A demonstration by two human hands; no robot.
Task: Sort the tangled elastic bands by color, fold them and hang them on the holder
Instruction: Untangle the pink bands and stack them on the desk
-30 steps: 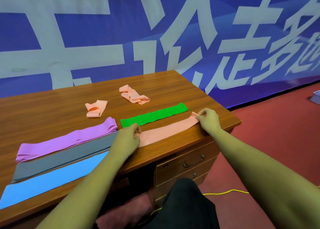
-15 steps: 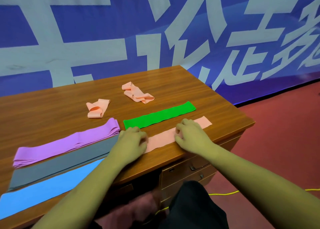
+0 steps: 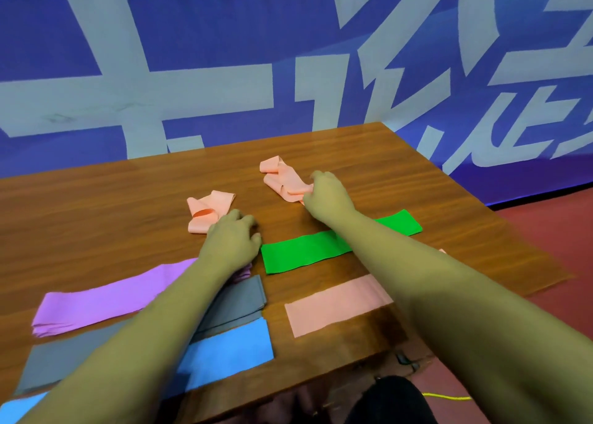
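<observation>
Both hands are extended over the brown wooden desk [image 3: 96, 199]. The right hand [image 3: 327, 195] has its fingers curled round the near end of the far crumpled peach elastic band [image 3: 282, 179]. The left hand [image 3: 231, 240] lies with bent fingers at the edge of the near crumpled peach elastic band [image 3: 208, 212]; I cannot tell whether it grips.

Flattened strips lie closer to me: purple band [image 3: 109, 298], grey band [image 3: 237, 298], blue band [image 3: 231, 350], green band [image 3: 308, 250], flat peach band [image 3: 337, 301].

I judge the peach sorting step to be in hand. The next move calls for untwisting each crumpled band and laying it flat on the flat peach band. No holder is visible.
</observation>
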